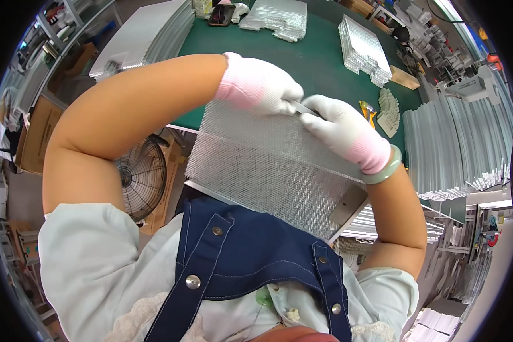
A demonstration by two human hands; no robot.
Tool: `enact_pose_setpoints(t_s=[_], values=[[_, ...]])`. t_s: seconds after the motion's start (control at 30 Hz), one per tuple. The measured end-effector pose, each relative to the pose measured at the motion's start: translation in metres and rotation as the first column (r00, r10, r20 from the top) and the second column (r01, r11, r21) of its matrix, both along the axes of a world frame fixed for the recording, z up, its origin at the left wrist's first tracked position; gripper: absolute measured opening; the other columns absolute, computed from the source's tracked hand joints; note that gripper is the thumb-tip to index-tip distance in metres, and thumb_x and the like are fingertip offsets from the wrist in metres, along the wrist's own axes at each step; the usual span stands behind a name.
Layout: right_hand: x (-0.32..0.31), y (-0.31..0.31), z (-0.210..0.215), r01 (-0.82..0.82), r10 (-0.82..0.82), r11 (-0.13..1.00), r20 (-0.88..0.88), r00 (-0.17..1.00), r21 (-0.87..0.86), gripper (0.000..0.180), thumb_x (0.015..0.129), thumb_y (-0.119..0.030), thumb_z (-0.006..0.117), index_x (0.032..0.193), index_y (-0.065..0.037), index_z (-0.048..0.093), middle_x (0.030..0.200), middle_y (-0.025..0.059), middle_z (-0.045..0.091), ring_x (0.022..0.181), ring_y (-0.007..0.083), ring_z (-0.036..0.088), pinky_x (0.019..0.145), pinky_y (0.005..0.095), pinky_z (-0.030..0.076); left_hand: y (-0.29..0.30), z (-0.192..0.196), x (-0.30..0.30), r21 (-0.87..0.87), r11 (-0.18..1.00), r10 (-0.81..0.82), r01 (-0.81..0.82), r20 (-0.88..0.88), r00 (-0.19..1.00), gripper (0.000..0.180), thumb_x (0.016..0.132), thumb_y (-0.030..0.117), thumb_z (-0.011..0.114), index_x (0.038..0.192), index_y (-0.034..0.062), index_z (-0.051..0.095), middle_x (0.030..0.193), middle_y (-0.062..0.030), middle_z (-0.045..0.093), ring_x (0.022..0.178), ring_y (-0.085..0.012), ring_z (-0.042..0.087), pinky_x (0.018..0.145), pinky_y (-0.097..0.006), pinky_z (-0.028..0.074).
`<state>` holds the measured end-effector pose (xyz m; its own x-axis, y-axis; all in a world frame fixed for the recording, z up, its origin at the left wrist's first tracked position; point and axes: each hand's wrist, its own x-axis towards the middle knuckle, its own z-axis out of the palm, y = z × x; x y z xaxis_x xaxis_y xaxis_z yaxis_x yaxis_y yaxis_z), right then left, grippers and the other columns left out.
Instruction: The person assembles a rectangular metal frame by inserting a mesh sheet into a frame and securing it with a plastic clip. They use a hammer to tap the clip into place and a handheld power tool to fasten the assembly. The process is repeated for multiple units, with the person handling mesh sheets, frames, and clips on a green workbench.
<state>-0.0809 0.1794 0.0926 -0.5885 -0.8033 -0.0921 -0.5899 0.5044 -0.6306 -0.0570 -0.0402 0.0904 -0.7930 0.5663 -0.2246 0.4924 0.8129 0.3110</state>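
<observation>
- Left hand (265,92): fingers closed on small grey strip (307,110).
- Right hand (341,129): fingers pinching the same strip.
- Beneath: silver textured sheet (262,165); beyond, green tabletop (273,54).

The white-and-pink knitted cloth gloves (262,91) look soft and matt. The wide silvery foil-like sheet (251,154) has a shiny, rough, patterned face. The flat dark green surface (233,43) looks smooth. The navy-blue cloth apron (253,253) carries glossy round metal buttons (193,281).

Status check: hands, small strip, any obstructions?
Left hand and right hand gloved, both pinching small grey strip. Silvery textured sheet lies below. Yellow tool right of right hand; nothing visibly blocking either.
</observation>
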Motion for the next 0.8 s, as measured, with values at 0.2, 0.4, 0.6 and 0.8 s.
enact_pose_setpoints(t_s=[0.2, 0.4, 0.6, 0.8], values=[[0.008, -0.012, -0.038, -0.028, -0.023, 0.996, -0.566, 0.824, -0.081, 0.028, 0.098, -0.029, 0.056, 0.084, -0.005, 0.057, 0.073, 0.0167, 0.062, 0.072, 0.0383, 0.063, 0.066, 0.0464, 0.05, -0.017, -0.005, 0.013, 0.092, 0.993, -0.054, 0.072, -0.184, 0.982, 0.031, 0.1, 0.034, 0.052, 0.103, 0.005, 0.061, 0.088, -0.0155, 0.066, 0.088, -0.0355, 0.065, 0.079, -0.044, 0.052], [-0.002, 0.003, -0.03, -0.016, 0.014, 1.0, -0.558, 0.83, 0.002, 0.027, 0.098, -0.028, 0.054, 0.083, -0.006, 0.056, 0.071, 0.0169, 0.06, 0.069, 0.0375, 0.062, 0.063, 0.0465, 0.049, -0.005, -0.015, 0.02, 0.0, 1.0, -0.002, 0.002, -0.432, 0.902, 0.026, 0.098, 0.031, 0.055, 0.088, 0.0073, 0.06, 0.072, -0.0122, 0.064, 0.072, -0.0351, 0.065, 0.067, -0.046, 0.052], [0.006, 0.009, -0.032, 0.05, -0.044, 0.999, -0.589, 0.807, -0.005, 0.027, 0.097, -0.03, 0.057, 0.083, -0.006, 0.057, 0.07, 0.0162, 0.06, 0.069, 0.0369, 0.063, 0.063, 0.0458, 0.049, 0.002, -0.02, 0.011, -0.028, 0.999, -0.031, 0.021, -0.449, 0.893, 0.025, 0.097, 0.03, 0.057, 0.087, 0.0075, 0.062, 0.073, -0.0118, 0.066, 0.073, -0.0335, 0.067, 0.067, -0.044, 0.054], [0.006, 0.013, -0.033, 0.1, -0.101, 0.994, -0.545, 0.832, -0.031, 0.026, 0.097, -0.028, 0.057, 0.083, -0.006, 0.059, 0.07, 0.0157, 0.06, 0.069, 0.0367, 0.063, 0.063, 0.0452, 0.049, 0.003, -0.017, 0.008, -0.069, 0.997, -0.054, 0.029, -0.408, 0.911, 0.023, 0.097, 0.029, 0.057, 0.092, 0.008, 0.063, 0.078, -0.0109, 0.067, 0.077, -0.0322, 0.068, 0.07, -0.043, 0.054]])
